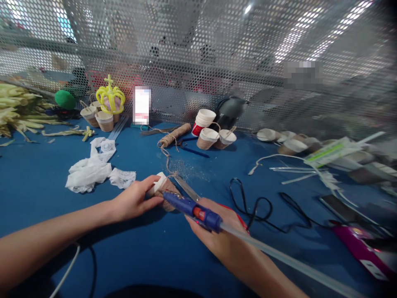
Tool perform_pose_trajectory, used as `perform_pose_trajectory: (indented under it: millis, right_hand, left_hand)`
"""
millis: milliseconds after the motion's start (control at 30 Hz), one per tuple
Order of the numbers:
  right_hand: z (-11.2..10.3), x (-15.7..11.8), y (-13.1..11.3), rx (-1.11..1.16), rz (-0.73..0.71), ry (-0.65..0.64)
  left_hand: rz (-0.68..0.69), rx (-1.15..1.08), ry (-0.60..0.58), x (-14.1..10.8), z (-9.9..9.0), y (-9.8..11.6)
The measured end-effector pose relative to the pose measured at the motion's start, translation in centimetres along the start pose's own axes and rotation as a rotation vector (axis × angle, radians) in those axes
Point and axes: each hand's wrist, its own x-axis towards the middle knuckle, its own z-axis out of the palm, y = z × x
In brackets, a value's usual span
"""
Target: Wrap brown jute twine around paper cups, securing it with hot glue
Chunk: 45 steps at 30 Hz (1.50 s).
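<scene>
Near the middle of a blue counter [133, 256], a small cup wrapped in brown burlap [169, 191] lies tipped over, its white rim toward the upper left. The left hand [138, 198] reaches in from the left, its grip clamped on the rim end, thumb and fingers on opposite sides. The right hand [223, 223] has its grip wrapped around a blue glue gun [186, 205], whose nozzle end overlaps the cup in this view; whether the two touch cannot be told. A long translucent glue stick [273, 247] juts from the gun's back toward the lower right. Just beyond the cup, loose twine leads up to a brown twine roll [177, 135]. To its right stand two burlap-wrapped cups [207, 140] and a stack of white cups [206, 117]. Crumpled white lace [88, 174] lies left of the roll, and farther back a yellow crown [110, 101] sits above more wrapped cups. At the right are a looped black cord [263, 217] and a purple power strip [356, 248]. Perforated metal mesh [186, 41] rises behind everything.
</scene>
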Motion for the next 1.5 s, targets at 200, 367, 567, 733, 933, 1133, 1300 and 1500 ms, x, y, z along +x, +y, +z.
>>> perform_pose_trajectory:
  millis: [200, 367, 567, 733, 933, 1133, 1300, 1500]
  right_hand:
    - [-0.1, -0.1, -0.1, -0.033, -0.015, 0.019]
    - [-0.2, 0.0, -0.4, -0.01, -0.045, -0.027]
    - [-0.1, -0.1, -0.1, -0.03, -0.022, 0.025]
    - [0.0, -0.1, 0.0, -0.011, -0.056, 0.004]
    - [0.2, 0.1, 0.8, -0.012, 0.007, 0.058]
    - [-0.4, 0.9, 1.1, 0.052, -0.009, 0.088]
    - [-1.3, 1.6, 0.6, 0.087, -0.042, 0.077]
    - [-0.2, 0.8, 0.8, 0.066, -0.002, 0.109]
  left_hand:
    - [0.026, 0.074, 0.017, 0.1, 0.0, -0.2]
    - [0.032, 0.077, 0.017, 0.0, 0.0, -0.2]
    - [0.04, 0.05, 0.017, 0.0, 0.0, -0.1]
    - [0.034, 0.061, 0.013, 0.1, -0.1, 0.0]
    - [0.07, 0.042, 0.016, 0.0, -0.1, -0.2]
    - [-0.001, 0.076, -0.012, -0.1, -0.1, -0.3]
    - [-0.005, 0.093, -0.01, -0.1, -0.2, -0.3]
    - [0.019, 0.071, -0.015, -0.1, -0.2, -0.4]
